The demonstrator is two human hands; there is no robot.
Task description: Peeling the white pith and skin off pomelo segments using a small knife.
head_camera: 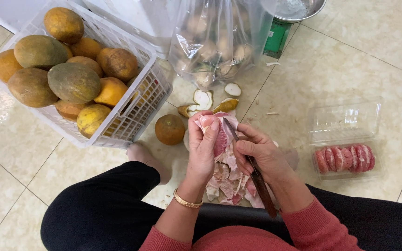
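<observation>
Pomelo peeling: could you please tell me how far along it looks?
Done: peeled pink segments fill part of the clear tray. In hand: left hand holds a segment, right hand a knife. Left: a basket of whole pomelos.

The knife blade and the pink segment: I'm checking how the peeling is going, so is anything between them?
Nothing visible. The right hand holds the knife with its tip right against the pink pomelo segment gripped in the left hand. Only the segment's own pale membrane lies at the blade.
</observation>
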